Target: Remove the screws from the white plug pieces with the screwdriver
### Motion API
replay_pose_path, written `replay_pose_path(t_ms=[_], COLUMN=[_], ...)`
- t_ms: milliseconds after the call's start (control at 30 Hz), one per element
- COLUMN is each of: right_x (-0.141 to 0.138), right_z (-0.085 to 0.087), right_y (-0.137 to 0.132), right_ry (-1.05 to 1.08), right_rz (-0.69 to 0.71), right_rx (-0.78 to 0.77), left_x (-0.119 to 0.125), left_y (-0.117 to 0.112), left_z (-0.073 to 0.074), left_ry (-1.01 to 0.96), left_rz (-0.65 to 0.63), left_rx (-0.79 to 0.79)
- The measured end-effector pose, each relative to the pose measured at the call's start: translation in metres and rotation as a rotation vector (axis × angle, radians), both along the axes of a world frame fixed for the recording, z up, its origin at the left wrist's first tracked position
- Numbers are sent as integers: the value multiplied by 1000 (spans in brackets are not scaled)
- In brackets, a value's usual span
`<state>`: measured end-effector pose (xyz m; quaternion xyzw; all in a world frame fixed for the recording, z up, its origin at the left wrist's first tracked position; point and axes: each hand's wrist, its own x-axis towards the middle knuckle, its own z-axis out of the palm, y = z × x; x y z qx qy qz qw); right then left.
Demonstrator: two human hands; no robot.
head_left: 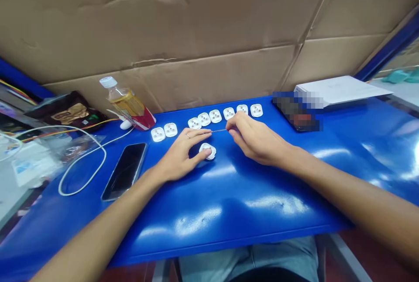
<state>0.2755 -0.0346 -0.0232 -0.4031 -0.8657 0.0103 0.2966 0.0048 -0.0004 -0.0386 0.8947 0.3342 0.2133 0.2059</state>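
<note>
My left hand has its fingers stretched out and its thumb spread away from them. The thumb touches the edge of a small white plastic piece on the blue table. At the tips of the long fingers is one end of a thin metal rod. My right hand is closed in a pinch on the rod's other end; whether it has a handle is hidden. Behind both hands stands a row of similar rounded-square white pieces with small metal parts inside. My right hand partly covers one of them.
A drink bottle leans at the back left, near a phone and a looped white cable. At the back right lie a dark, partly blurred object and a white box. Cardboard walls the back.
</note>
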Motion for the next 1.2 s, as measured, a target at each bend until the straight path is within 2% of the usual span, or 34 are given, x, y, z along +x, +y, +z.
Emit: replay_pose_path(t_ms=[200,433,633,767,1033,1200], right_x=[0,1,0,-3,-2,-5], right_z=[2,3,3,3,5,4], right_y=[0,-3,-9,-11,-11,-13], right_ry=[-4,99,34,-16,-40,-18], right_rz=[-49,-67,121,202,167,56], right_rx=[15,70,101,80,7,17], left_x=[-1,-8,-13,-13,-11,-9], left_y=[1,0,3,4,3,1], left_z=[0,12,12,9,9,6], left_ry=[30,-12,20,16,-24,-55], left_rz=[5,32,-56,-56,-73,-52], left_rx=[-9,-11,-116,-148,-130,-137])
